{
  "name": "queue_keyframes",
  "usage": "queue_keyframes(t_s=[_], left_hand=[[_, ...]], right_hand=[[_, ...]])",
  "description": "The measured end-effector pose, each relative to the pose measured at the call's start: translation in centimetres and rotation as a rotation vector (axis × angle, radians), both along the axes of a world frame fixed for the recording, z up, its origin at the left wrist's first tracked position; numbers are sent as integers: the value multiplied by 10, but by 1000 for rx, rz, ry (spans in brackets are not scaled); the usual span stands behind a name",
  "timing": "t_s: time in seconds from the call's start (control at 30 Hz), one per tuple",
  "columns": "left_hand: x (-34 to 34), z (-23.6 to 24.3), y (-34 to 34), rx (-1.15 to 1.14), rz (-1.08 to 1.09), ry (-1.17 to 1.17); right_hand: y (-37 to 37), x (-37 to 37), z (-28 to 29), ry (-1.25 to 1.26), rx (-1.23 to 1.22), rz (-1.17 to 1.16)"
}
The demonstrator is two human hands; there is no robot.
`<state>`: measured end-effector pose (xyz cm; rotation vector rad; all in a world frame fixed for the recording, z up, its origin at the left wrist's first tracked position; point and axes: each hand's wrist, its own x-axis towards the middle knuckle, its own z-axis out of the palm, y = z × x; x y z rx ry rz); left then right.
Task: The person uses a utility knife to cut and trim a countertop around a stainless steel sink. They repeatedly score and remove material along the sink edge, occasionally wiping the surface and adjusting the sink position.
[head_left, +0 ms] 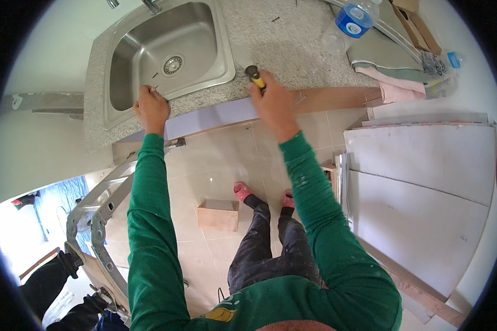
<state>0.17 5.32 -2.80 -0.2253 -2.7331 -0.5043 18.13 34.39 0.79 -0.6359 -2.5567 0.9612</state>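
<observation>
My left hand pinches a small thin nail-like piece at the front rim of the steel sink, set in a speckled stone counter. My right hand grips a black-and-yellow hand tool at the counter's front edge, right of the sink. Beneath both hands runs a wooden strip with a pale lilac section along the front of the counter.
A water bottle, folded cloths and cardboard lie on the right. An aluminium ladder stands left. A wooden box sits on the tiled floor near my feet. White boards occupy the right side; dark items lie lower left.
</observation>
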Motion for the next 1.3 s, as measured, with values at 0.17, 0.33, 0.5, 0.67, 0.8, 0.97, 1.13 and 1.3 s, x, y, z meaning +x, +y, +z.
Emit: queue_keyframes(t_s=[0.17, 0.33, 0.5, 0.67, 0.8, 0.97, 1.13, 1.3], left_hand=[[5, 10, -2, -70, -9, -58], [4, 10, 5, 14, 20, -56], [5, 11, 8, 46, 55, -89], [-2, 4, 0, 12, 89, -54], [-7, 4, -4, 42, 78, -63], [-8, -1, -1, 51, 71, -33], [-3, 2, 5, 139, 70, -97], [8, 17, 3, 42, 102, -81]], right_hand=[[83, -19, 17, -105, 97, 85], [141, -59, 7, -40, 246, 113], [121, -49, -3, 78, 416, -21], [71, -3, 5, -52, 330, 97], [0, 20, 13, -196, 218, 142], [-18, 25, 13, -10, 223, 74], [12, 21, -12, 99, 395, 79], [114, -25, -11, 145, 646, 78]])
